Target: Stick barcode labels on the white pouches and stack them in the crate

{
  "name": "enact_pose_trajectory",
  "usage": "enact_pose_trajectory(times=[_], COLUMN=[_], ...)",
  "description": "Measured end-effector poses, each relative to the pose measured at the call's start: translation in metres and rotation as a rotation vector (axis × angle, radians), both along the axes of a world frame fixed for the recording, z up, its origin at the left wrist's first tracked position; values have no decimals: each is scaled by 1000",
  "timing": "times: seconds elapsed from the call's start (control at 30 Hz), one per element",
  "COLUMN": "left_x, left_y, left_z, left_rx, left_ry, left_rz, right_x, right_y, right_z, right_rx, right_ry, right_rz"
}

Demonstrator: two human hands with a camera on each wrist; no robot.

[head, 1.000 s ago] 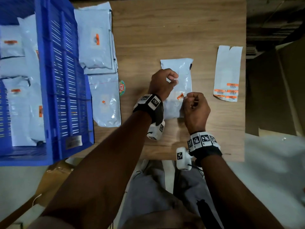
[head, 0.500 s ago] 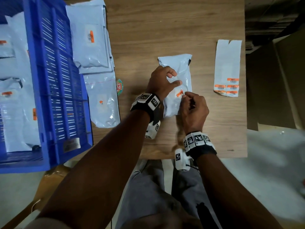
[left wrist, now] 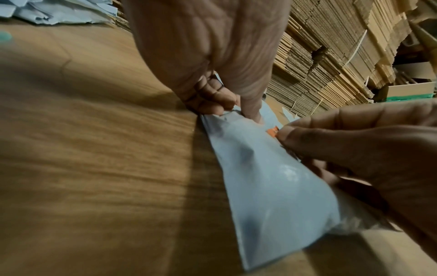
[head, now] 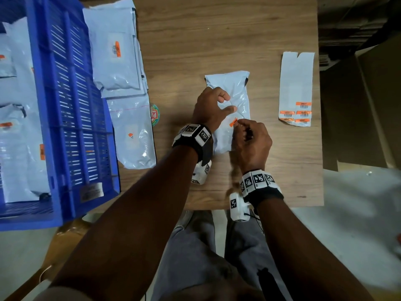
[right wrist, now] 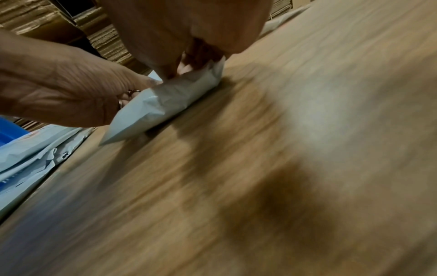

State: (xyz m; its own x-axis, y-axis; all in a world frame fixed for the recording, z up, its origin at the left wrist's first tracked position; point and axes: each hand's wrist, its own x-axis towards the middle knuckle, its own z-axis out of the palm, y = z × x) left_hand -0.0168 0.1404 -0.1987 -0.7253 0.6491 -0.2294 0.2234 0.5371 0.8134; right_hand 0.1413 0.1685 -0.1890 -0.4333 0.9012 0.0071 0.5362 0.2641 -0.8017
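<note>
Head view: left hand [head: 211, 109] thumb now splayed, steadying pouch [head: 235, 92]; right hand [head: 249, 137] fingertips pinching label [head: 233, 122] down; sticking nearly done.

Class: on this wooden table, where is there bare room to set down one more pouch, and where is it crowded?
Bare wood lies at the table's far end, between the pouch pile and the label sheet, and near the front right edge below that sheet. It is crowded along the blue crate and around the middle pouch under both hands.
</note>
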Motion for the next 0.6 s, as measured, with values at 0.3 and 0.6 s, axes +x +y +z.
enact_pose_trajectory(times=[0.3, 0.6], left_x=[0, -1], left_y=[0, 0], left_z=[-4, -4], left_rx=[-5, 1], left_ry=[10, -12], left_rz=[1, 6], right_x=[-4, 1], right_y=[3, 3], right_z=[4, 0], right_rx=[-8, 6], right_ry=[-56, -65], right_rz=[26, 75])
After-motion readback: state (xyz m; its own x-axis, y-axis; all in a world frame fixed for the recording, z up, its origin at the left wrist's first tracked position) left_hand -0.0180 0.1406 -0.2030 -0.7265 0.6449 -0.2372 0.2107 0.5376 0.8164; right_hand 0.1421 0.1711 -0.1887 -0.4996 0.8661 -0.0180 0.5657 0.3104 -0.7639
